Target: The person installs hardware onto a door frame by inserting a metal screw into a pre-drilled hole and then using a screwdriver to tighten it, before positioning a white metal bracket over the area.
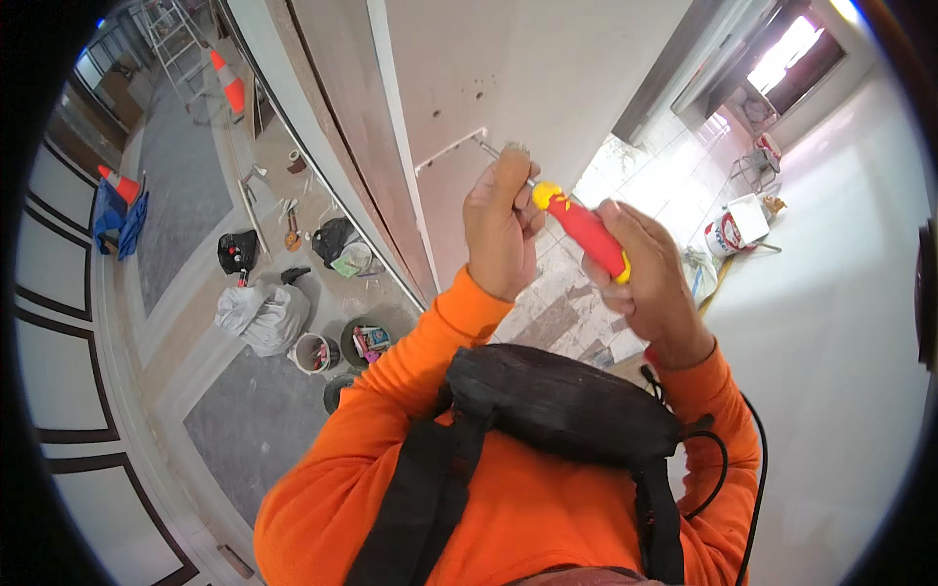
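A screwdriver (586, 227) with a red and yellow handle slants up and to the left in front of a pale panel (528, 68). My right hand (647, 262) is closed around the back of its handle. Fingers of my left hand (500, 227) close on the metal shaft, ahead of the handle. The shaft's end reaches a thin, rough-edged cut (449, 152) in the panel; whether the tip touches or enters it, I cannot tell. Two small dark holes (479, 96) mark the panel above the cut.
Left of the panel edge, a white sack (262, 317), buckets (315, 354) and loose tools lie on the floor. Orange cones (229, 83) and a ladder (176, 44) stand farther off. At the right are a white bucket (723, 236) and a white wall (840, 322).
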`<state>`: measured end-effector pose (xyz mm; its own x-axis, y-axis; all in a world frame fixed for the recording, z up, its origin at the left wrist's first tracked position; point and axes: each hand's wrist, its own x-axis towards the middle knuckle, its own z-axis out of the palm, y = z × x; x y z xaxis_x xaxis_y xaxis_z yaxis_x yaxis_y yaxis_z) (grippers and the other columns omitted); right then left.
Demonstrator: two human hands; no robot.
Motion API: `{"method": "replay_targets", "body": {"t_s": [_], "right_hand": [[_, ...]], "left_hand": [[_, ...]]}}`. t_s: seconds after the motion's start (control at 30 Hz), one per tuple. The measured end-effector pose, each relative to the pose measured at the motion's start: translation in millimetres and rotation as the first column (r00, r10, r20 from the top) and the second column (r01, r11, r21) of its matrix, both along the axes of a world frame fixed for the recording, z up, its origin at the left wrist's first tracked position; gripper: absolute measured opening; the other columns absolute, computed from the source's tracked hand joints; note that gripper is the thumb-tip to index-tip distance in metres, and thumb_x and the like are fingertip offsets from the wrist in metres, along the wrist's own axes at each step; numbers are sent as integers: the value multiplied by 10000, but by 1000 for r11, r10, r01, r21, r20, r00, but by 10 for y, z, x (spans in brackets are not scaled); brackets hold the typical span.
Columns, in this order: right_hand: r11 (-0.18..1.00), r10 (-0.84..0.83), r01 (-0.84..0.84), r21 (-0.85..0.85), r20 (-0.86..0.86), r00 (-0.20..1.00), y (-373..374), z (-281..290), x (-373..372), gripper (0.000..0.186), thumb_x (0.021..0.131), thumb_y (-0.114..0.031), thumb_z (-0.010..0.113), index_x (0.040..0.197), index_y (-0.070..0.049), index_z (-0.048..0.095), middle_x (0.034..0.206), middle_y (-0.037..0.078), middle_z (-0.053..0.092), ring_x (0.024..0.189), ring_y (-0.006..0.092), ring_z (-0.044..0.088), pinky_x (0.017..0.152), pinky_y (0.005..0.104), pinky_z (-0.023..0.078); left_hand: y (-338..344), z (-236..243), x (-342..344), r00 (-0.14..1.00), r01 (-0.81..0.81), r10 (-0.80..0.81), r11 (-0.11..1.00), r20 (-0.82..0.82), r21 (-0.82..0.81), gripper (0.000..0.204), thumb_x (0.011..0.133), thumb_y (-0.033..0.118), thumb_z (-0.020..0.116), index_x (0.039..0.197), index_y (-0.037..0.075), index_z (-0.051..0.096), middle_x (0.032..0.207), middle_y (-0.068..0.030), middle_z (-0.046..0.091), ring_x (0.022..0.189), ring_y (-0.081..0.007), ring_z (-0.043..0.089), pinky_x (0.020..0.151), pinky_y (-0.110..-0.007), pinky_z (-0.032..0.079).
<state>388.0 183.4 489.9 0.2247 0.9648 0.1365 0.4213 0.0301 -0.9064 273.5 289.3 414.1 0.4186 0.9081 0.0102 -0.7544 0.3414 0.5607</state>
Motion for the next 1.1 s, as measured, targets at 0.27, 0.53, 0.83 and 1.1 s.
{"method": "replay_targets", "body": {"t_s": [0.27, 0.53, 0.83, 1.1], "right_hand": [[975, -196, 185, -124, -76, 978, -58, -311, -106, 285, 943, -232, 620, 1093, 4, 567, 753, 27, 573, 623, 108, 525, 543, 249, 416], [843, -324, -85, 531, 628, 707, -31, -419, -65, 352, 802, -18, 706, 1118, 31, 559, 844, 126, 596, 635, 246, 559, 578, 302, 483], [871, -345, 19, 491, 584, 734, -78, -369, -74, 333, 846, -70, 709, 1154, -18, 591, 792, 107, 622, 613, 200, 569, 595, 298, 478], [936, -309, 192, 295, 425, 851, -120, -245, -192, 328, 864, -87, 692, 1152, 2, 564, 824, 125, 626, 673, 198, 611, 627, 299, 491]], "left_hand": [[36, 33, 59, 996, 43, -40, 998, 81, -36, 255, 946, 298, 656, 884, 57, 602, 611, 74, 386, 506, -19, 327, 462, -193, 257], [93, -6, 48, 998, 58, -58, 998, 28, -8, 284, 967, 323, 623, 939, 41, 598, 624, 82, 378, 515, -21, 321, 467, -191, 248], [87, -21, 7, 996, 91, -91, 995, 13, 44, 263, 980, 305, 603, 983, 42, 604, 635, 83, 396, 518, -16, 326, 476, -181, 247], [112, 12, -7, 998, 66, -66, 997, -2, 34, 279, 976, 315, 607, 972, 36, 609, 619, 87, 384, 508, -16, 325, 462, -187, 247]]}}
